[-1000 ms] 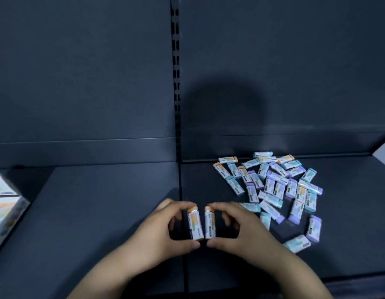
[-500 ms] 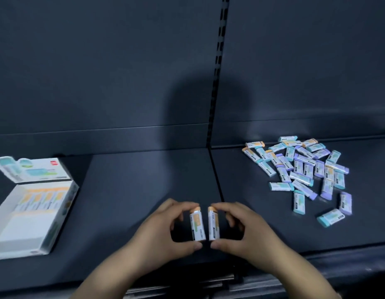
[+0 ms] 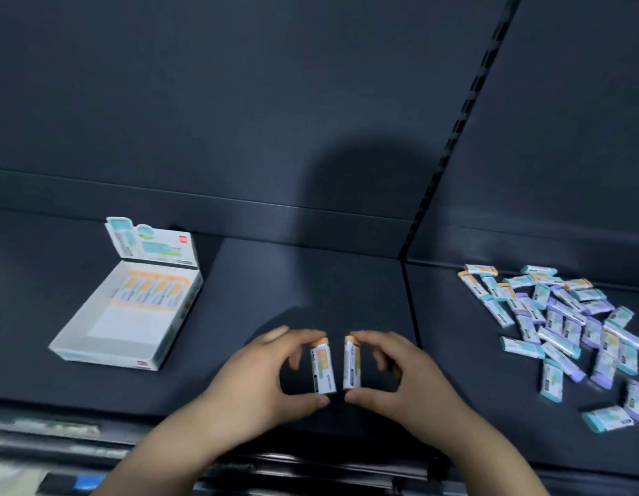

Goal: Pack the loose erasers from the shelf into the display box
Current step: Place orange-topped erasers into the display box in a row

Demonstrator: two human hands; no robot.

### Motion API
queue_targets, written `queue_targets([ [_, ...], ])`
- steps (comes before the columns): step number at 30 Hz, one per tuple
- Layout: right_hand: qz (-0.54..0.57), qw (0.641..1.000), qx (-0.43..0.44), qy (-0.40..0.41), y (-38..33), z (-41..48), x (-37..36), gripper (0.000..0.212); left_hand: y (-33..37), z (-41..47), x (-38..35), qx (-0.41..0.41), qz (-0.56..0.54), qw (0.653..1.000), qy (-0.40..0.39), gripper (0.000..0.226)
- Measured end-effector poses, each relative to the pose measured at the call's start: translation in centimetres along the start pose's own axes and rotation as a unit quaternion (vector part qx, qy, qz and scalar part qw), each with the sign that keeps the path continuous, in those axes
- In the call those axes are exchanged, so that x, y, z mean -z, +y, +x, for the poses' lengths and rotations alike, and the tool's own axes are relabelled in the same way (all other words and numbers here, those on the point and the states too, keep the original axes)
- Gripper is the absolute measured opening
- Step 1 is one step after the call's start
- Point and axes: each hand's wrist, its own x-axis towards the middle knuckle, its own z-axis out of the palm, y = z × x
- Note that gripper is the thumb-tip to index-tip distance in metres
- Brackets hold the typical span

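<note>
left hand (image 3: 264,381): pinches orange-tipped eraser (image 3: 322,366) | right hand (image 3: 404,377): pinches second eraser (image 3: 352,365)

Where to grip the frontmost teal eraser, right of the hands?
Pinch the teal eraser across its long sides from above, near its left end: it lies flat, roughly crosswise, and a purple eraser crowds its right end.

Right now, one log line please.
left hand: holds orange-capped eraser; right hand: holds second eraser; display box: open, partly filled; loose erasers: heap at right
</note>
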Motion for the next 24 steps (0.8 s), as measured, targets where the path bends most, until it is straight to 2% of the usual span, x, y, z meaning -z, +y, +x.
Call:
queue_targets([
  [4, 0.009, 1.000, -0.011, -0.004, -2.7, 2.4, -3.7, 0.060, -3.5, -0.9, 3.9, -0.012, 0.031, 0.999, 0.007, 0.073],
  [10, -0.012, 0.999, 0.001, 0.042, -9.2, 7.5, -12.4, 0.058, -11.2, -2.8, 12.8, -0.014, 0.042, 0.998, -0.044, 0.067],
  [13, -0.016, 0.997, 0.004, 0.070, -11.9, 9.5, -16.0, 0.056, -14.9, -3.5, 17.1, -0.011, 0.055, 0.997, -0.045, 0.068],
  [19, -0.071, 0.992, -0.028, 0.095, -14.8, 11.3, -18.5, 0.072, -17.6, -3.4, 21.1, -0.025, 0.175, 0.981, -0.078, 0.075],
  [24, -0.130, 0.987, -0.059, 0.077, -16.5, 12.7, -18.3, 0.069, -18.1, -3.4, 21.9, -0.019, 0.232, 0.967, -0.104, 0.072],
])
